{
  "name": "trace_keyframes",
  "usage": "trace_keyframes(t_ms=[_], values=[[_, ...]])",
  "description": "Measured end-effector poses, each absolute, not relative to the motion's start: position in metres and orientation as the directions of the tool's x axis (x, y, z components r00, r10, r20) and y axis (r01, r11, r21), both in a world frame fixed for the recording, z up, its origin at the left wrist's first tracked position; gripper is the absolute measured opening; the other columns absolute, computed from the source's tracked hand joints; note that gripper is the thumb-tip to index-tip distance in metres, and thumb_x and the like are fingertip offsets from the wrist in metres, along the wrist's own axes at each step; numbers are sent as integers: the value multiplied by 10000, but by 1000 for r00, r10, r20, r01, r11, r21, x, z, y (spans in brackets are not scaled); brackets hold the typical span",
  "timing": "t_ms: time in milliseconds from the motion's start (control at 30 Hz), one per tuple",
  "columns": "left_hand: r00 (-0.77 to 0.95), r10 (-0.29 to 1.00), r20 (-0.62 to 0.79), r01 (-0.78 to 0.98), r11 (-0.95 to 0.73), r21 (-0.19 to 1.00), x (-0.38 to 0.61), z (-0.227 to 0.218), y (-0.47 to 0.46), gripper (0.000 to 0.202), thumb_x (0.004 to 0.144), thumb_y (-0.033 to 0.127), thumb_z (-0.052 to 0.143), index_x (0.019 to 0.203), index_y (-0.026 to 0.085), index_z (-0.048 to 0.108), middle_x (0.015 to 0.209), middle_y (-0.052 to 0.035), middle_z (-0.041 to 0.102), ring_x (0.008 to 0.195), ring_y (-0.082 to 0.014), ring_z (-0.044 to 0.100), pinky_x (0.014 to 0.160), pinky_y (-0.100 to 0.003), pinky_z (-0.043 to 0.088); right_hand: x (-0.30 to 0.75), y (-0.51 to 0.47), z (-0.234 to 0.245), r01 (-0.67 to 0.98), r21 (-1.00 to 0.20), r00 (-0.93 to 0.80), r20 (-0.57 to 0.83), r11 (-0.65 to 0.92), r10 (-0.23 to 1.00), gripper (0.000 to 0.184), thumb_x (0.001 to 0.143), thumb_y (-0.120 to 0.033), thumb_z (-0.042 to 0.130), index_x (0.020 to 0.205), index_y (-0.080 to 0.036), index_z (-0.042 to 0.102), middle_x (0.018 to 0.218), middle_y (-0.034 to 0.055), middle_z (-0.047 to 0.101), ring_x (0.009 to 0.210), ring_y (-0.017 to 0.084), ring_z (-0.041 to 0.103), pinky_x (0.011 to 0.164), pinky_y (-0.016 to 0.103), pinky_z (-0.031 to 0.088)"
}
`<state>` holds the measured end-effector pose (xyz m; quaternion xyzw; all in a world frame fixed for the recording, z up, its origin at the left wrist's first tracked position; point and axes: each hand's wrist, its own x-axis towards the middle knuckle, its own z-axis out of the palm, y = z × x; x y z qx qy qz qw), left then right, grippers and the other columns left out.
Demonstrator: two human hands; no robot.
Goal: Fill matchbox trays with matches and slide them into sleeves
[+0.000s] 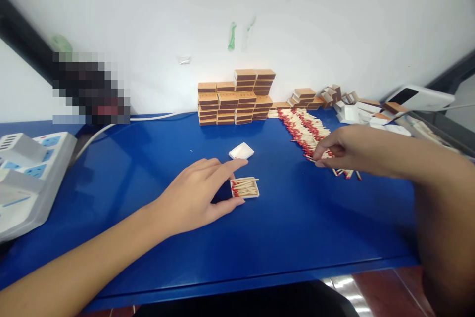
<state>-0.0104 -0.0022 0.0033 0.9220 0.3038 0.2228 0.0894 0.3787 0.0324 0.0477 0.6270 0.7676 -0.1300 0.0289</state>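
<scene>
A small white matchbox tray [256, 195] filled with red-tipped matches [245, 187] lies flat on the blue table. My left hand [200, 193] holds its left end, the thumb at the near side and the other fingers at the far side, with the index finger stretched out above. One match sticks out past the tray's right rim. Over the right-hand heap of loose matches [304, 129], my right hand [334, 149] is closed in a pinch. A match [310, 158] shows at its fingertips; whether more are held I cannot tell.
Behind the tray lies a white piece of matchbox card [242, 151]. Stacked matchboxes [226, 104] stand against the wall. Open sleeves and white trays [351, 112] are piled at the back right, near a white device [423, 97]. A power strip [48, 183] occupies the left side.
</scene>
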Motion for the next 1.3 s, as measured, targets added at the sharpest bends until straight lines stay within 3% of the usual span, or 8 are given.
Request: trace_keyframes(t_ms=[100, 233, 600, 700, 833, 900, 1000, 1300], values=[[714, 607, 351, 528, -794, 300, -10, 4, -2, 589, 1032, 435, 697, 1550, 238, 498, 1085, -48, 772, 985, -254, 732, 933, -439, 599, 368, 34, 49, 980, -122, -190, -339, 157, 921, 288, 913, -473, 644, 992, -253, 812, 850, 50, 773, 676, 197, 653, 617, 324, 427], [717, 610, 337, 529, -791, 306, -10, 4, -3, 595, 1035, 432, 695, 1559, 243, 486, 1092, -44, 771, 983, -244, 731, 975, -451, 594, 367, 36, 50, 987, -81, -155, -317, 136, 936, 313, 899, -504, 654, 1045, -271, 804, 854, 48, 772, 689, 215, 679, 639, 341, 456], [718, 610, 334, 527, -791, 311, -10, 3, -2, 595, 1034, 433, 697, 1553, 229, 490, 1094, -50, 769, 985, -244, 725, 1013, -466, 582, 352, 30, 53, 976, -170, -186, -354, 132, 917, 234, 954, -395, 611, 897, -225, 760, 753, 50, 729, 579, 186, 655, 573, 328, 449], [718, 610, 334, 529, -791, 308, -9, 3, -2, 600, 1035, 443, 692, 1554, 221, 489, 1102, -58, 771, 1004, -255, 728, 1002, -468, 585, 343, 25, 58, 939, -254, -301, -290, 230, 909, 235, 968, -383, 624, 883, -211, 760, 708, 25, 674, 551, 147, 595, 561, 310, 428], [724, 607, 329, 526, -793, 306, -7, 3, -2, 604, 1029, 432, 701, 1556, 226, 490, 1109, -63, 773, 1051, -269, 731, 963, -443, 594, 322, 17, 61, 831, -402, -473, -145, 386, 869, 261, 944, -469, 688, 894, -226, 770, 595, -65, 446, 520, 108, 413, 550, 285, 355], [726, 605, 326, 522, -794, 311, -6, 4, -3, 611, 1027, 437, 704, 1560, 229, 488, 1100, -60, 772, 1051, -270, 733, 964, -441, 592, 307, 13, 60, 772, -472, -530, -108, 426, 841, 260, 942, -477, 689, 911, -233, 773, 581, -82, 403, 515, 101, 381, 558, 274, 336], [727, 599, 336, 515, -799, 311, -5, 4, -3, 620, 1026, 449, 702, 1565, 241, 478, 1093, -50, 768, 1006, -261, 732, 955, -440, 588, 281, 7, 57, 706, -516, -591, -50, 486, 805, 200, 946, -409, 684, 952, -233, 779, 588, -81, 453, 521, 100, 414, 565, 268, 314], [720, 593, 361, 509, -805, 306, -3, 5, -1, 643, 1005, 419, 736, 1546, 232, 445, 1119, -67, 775, 1002, -278, 748, 892, -440, 597, 239, -4, 41, 644, -426, -666, 96, 635, 740, 96, 968, -254, 675, 900, -207, 724, 706, -28, 630, 580, 117, 497, 617, 280, 320]])
